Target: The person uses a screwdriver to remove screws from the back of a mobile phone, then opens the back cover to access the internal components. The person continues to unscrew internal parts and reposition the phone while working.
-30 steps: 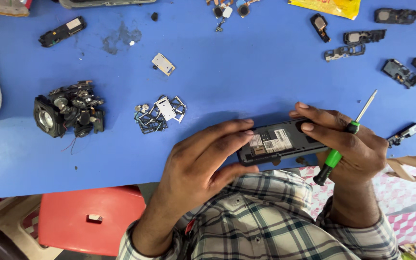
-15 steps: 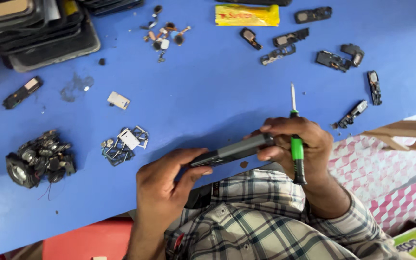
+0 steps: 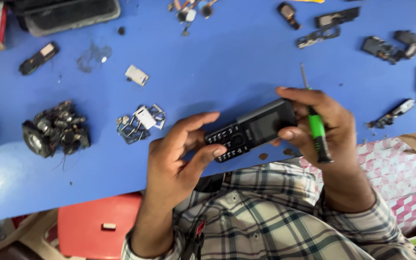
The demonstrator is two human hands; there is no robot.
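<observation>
We hold one black keypad phone [image 3: 251, 129] face up, just above the near edge of the blue surface [image 3: 227, 62]. Our left hand [image 3: 179, 159] is clamped on its keypad end; our right hand [image 3: 321, 123] grips the screen end and also pinches one green-handled screwdriver [image 3: 316, 125] against the palm. The crowded right grip could let the phone slip or the tip scratch it. We count one clump of small speakers [image 3: 54, 130] and one pile of metal frames [image 3: 140, 123].
</observation>
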